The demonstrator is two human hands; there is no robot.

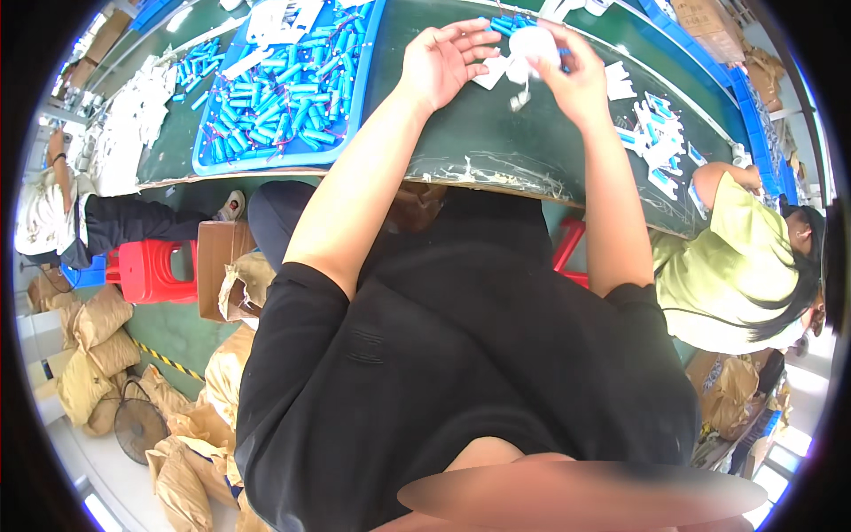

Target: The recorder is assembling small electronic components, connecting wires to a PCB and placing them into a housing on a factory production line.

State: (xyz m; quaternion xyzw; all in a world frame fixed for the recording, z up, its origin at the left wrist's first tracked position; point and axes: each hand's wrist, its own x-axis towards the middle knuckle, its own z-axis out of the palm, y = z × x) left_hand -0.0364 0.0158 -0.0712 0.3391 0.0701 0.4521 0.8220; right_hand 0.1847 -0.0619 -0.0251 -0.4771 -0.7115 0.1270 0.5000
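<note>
My left hand is raised over the green table with its palm turned up and fingers apart, holding nothing I can see. Close to its right, my right hand has its thumb and fingers round a white, round plastic part. A small white piece shows just below that part; whether the two are joined I cannot tell. Several blue cylindrical cells lie beyond the fingertips. Between the hands a flat white piece rests on the tabletop.
A blue tray heaped with wired blue cells stands on the table at left. White pieces pile up farther left. At right lie white parts with blue cells, near a co-worker in a light green top. Another person is far left.
</note>
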